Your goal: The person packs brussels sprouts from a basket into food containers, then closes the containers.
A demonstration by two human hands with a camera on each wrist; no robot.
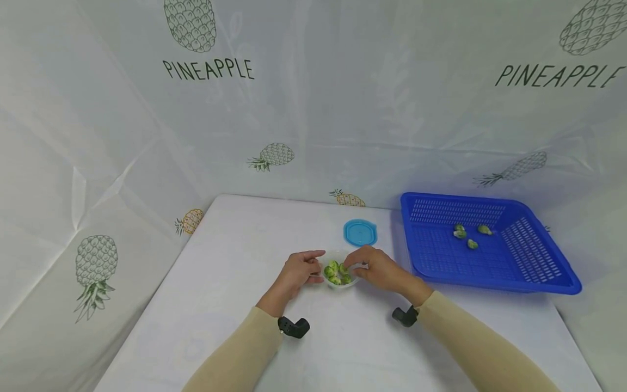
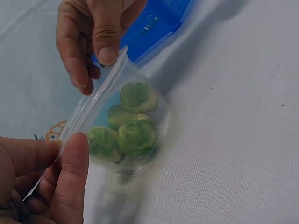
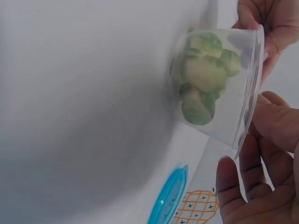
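Note:
A clear plastic tub with several Brussels sprouts inside stands on the white table. My left hand pinches its rim at the left, thumb and finger on either side of the edge. Over the opposite part of the rim is my right hand, its fingers bent loosely and reaching over the opening. No sprout shows between the right fingers in the right wrist view. Through the tub's cloudy wall the sprouts appear heaped at the bottom.
Behind the tub lies a round blue lid. A blue plastic basket stands at the right with several loose Brussels sprouts in it. A pineapple-printed sheet hangs behind the table.

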